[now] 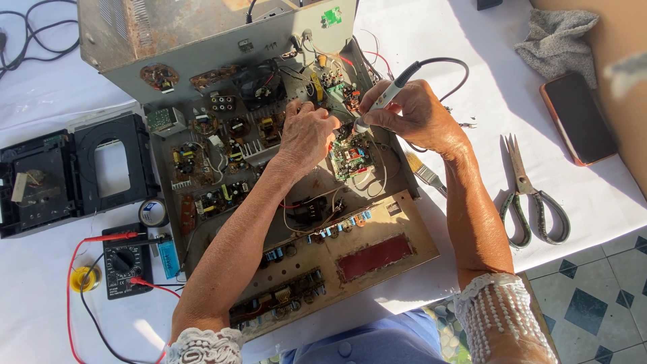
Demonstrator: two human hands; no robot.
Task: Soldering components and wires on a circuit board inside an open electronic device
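Observation:
An opened electronic chassis [377,259] full of circuit boards lies on a white cloth. My right hand [418,114] grips a grey soldering iron [385,96] like a pen, its tip down on a small green board [350,158]. My left hand [306,135] rests curled inside the chassis just left of that board, fingertips near the iron's tip; whether it pinches anything is hidden. The iron's black cord [448,64] loops off behind my right hand.
Scissors [529,199] and a phone [578,118] lie to the right, a grey rag [556,40] beyond them. A small brush [424,172] sits by the chassis. On the left are a black disc tray unit [67,175], a multimeter [125,263] with red leads, tape roll [153,212], solder spool [84,278].

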